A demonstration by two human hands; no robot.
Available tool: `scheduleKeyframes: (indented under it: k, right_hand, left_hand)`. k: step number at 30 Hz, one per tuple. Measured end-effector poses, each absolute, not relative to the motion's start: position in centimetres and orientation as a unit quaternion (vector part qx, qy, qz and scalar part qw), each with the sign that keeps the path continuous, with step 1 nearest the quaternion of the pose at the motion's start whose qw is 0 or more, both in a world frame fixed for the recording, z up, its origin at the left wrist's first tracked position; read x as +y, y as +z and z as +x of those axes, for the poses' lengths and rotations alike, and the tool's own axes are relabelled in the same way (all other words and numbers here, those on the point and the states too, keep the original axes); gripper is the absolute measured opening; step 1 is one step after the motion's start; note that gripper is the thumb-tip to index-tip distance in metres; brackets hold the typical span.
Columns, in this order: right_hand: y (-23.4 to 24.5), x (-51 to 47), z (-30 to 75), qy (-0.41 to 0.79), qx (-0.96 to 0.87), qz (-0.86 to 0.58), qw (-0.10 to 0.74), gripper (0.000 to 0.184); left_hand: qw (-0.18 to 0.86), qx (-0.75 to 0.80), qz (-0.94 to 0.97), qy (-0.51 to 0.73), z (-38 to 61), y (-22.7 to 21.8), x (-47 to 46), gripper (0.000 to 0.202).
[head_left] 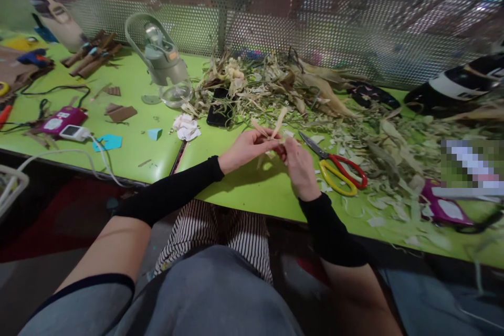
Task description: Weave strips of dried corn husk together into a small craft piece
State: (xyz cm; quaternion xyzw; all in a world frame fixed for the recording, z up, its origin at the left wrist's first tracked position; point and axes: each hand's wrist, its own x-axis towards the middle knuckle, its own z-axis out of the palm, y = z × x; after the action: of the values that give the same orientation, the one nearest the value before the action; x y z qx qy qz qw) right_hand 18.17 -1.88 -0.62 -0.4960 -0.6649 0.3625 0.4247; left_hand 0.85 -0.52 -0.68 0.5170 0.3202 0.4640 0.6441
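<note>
My left hand [246,148] and my right hand [300,167] meet above the green table [244,189], close to its front edge. Both pinch a small bundle of dried husk strips [275,128] that sticks up between the fingertips. Each forearm wears a black sleeve. Scissors [336,165] with one red and one yellow handle lie closed on the table just right of my right hand.
A big heap of dried husks and leaves [315,94] covers the table's back and right. A black phone [219,111], a clear water jug [163,60], crumpled white tissue [186,127], brown sticks [92,55], a pink device [63,119] with white cable and perforated metal screen [315,16] surround it.
</note>
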Motion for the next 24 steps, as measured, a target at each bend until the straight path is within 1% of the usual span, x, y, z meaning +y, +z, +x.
scheduleKeyframes:
  k: [6, 10, 14, 17, 20, 22, 24]
  right_hand:
    - [-0.2, -2.2, 18.0, 0.329, -0.675, -0.466, 0.467, 0.069]
    - [-0.3, -2.6, 18.3, 0.317, -0.663, -0.458, 0.501, 0.067]
    - [-0.9, -2.4, 18.7, 0.333, -0.641, -0.447, 0.528, 0.065]
    - [-1.0, -1.7, 19.4, 0.374, -0.613, -0.454, 0.527, 0.063]
    - [-0.7, -0.9, 20.4, 0.395, -0.559, -0.46, 0.565, 0.066]
    - [-0.5, -0.4, 20.9, 0.412, -0.548, -0.469, 0.557, 0.072]
    - [-0.4, -0.3, 20.9, 0.438, -0.565, -0.478, 0.51, 0.067]
  left_hand:
    - [0.59, 0.348, 0.584, 0.435, 0.9, -1.0, -0.8, 0.02]
    - [0.576, 0.336, 0.618, 0.417, 0.5, -0.6, -0.6, 0.021]
    - [0.566, 0.332, 0.628, 0.419, 0.1, -0.3, -0.5, 0.026]
    - [0.594, 0.328, 0.603, 0.419, 0.1, -0.2, -0.4, 0.019]
    - [0.648, 0.323, 0.566, 0.394, 0.2, -0.1, -0.5, 0.008]
    - [0.671, 0.327, 0.549, 0.375, 0.2, 0.1, -0.7, 0.014]
    - [0.673, 0.333, 0.552, 0.362, 0.2, 0.2, -0.9, 0.019]
